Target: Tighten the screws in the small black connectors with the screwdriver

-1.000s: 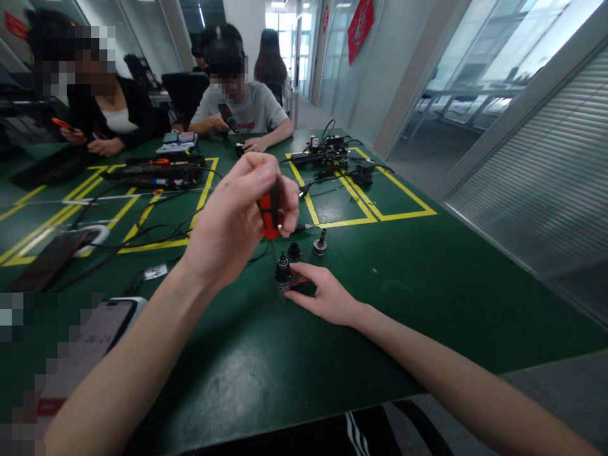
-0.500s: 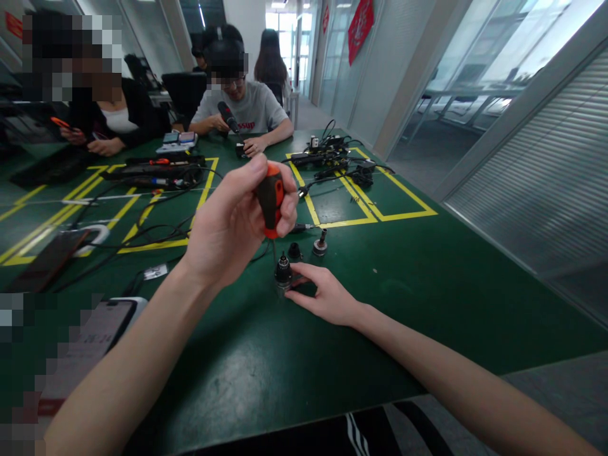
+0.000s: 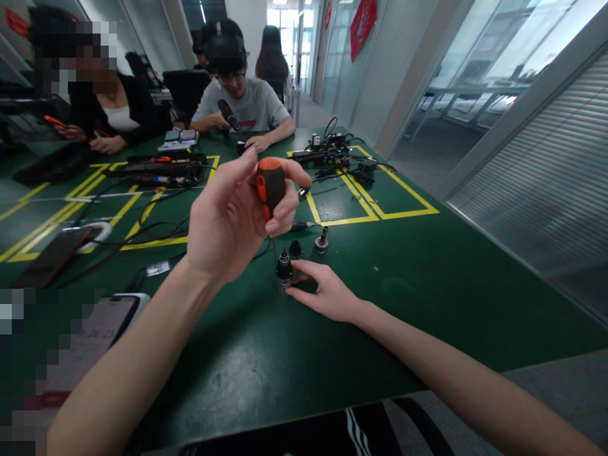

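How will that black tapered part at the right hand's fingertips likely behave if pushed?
The black tapered part will probably stay stiff, as its shell looks hard and its lower section metallic. Standing upright and taller than wide, it could tip under a sideways push without the right hand there. Its round sides suggest it may roll if toppled.

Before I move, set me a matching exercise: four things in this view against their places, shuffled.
Things
1. orange-and-black-handled screwdriver
2. black, cone-topped round part
3. dark metallic round part with a stem
4. red diamond-shaped decoration

Places
A. at the right hand's fingertips
B. on the glass wall
C. gripped in the left hand
D. on the green table, beyond the right hand, untouched

Pairs: 1-C, 2-A, 3-D, 4-B
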The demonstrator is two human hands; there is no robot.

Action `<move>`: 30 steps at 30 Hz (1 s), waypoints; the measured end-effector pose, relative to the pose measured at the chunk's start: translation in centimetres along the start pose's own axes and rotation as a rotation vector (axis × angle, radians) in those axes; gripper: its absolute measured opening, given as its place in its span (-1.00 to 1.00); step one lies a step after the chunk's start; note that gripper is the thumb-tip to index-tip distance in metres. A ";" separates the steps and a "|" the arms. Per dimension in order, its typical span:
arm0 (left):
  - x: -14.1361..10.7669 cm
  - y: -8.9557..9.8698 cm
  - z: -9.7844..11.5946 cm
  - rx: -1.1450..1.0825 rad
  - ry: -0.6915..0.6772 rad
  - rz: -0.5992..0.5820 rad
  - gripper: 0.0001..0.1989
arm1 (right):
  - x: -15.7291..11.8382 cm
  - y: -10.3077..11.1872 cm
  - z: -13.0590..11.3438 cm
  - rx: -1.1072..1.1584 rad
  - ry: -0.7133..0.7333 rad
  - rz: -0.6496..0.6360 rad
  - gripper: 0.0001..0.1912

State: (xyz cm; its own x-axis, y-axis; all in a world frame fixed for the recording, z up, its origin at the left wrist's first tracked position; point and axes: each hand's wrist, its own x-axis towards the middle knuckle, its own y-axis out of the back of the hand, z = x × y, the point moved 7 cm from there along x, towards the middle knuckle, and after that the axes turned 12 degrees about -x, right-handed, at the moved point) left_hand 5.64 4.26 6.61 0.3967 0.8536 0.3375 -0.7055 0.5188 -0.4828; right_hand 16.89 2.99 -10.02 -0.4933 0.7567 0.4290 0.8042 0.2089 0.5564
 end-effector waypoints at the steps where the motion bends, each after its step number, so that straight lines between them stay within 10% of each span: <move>1: 0.1 0.1 0.0 -0.007 -0.003 0.009 -0.52 | 0.0 0.0 0.0 -0.001 0.003 0.005 -0.57; 18: 0.0 0.8 -0.5 0.044 -0.059 0.123 -0.82 | -0.1 0.1 0.0 0.005 -0.004 -0.001 -0.57; 30: -0.1 0.0 -0.9 0.020 -0.061 0.098 -0.39 | 0.0 0.2 0.0 0.001 -0.032 -0.019 -0.61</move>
State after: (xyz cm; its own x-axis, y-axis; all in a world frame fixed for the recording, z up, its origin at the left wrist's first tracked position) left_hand 6.15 4.20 5.90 0.2889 0.8957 0.3381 -0.7513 0.4310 -0.4998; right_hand 17.05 3.03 -9.97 -0.4975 0.7720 0.3956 0.7954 0.2240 0.5631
